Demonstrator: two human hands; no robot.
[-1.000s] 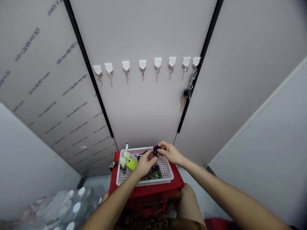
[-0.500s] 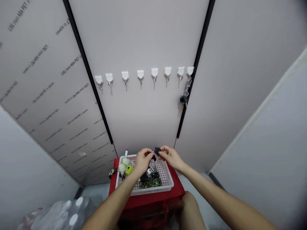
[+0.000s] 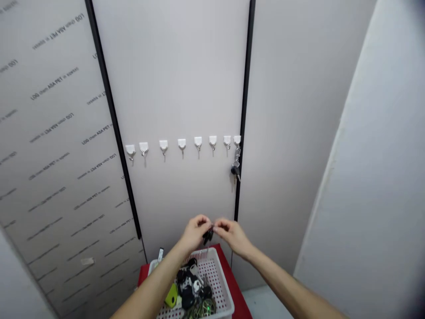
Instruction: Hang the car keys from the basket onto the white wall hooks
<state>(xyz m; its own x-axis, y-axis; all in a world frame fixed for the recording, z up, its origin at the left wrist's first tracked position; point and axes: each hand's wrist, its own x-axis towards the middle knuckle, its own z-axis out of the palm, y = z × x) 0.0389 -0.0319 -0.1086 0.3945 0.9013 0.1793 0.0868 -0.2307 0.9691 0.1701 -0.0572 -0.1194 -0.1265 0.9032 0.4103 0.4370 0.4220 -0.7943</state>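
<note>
Just above the far rim of a white plastic basket (image 3: 217, 270), my two hands meet at a bunch of black-headed keys (image 3: 208, 235). My left hand (image 3: 195, 231) pinches the bunch at its top between thumb and fingers. Pressed close on the other side, my right hand (image 3: 231, 235) also closes its fingertips at the top of the bunch, where a ring is too small to see clearly. The keys dangle below the fingertips. Inside the basket lie more keys and fobs (image 3: 188, 297), a yellow-green key case (image 3: 171, 296) and a round brass-coloured ornament (image 3: 208, 306).
A row of several white adhesive hooks (image 3: 198, 141) runs across the pale wall panel. From the rightmost hook hangs a set of keys (image 3: 236, 169) beside a black strip (image 3: 245, 88). The basket rests on a red surface (image 3: 239, 301).
The view has tilted up and shifted right. Both hands have risen from over the basket toward the wall, with the keys now hanging down between them.
</note>
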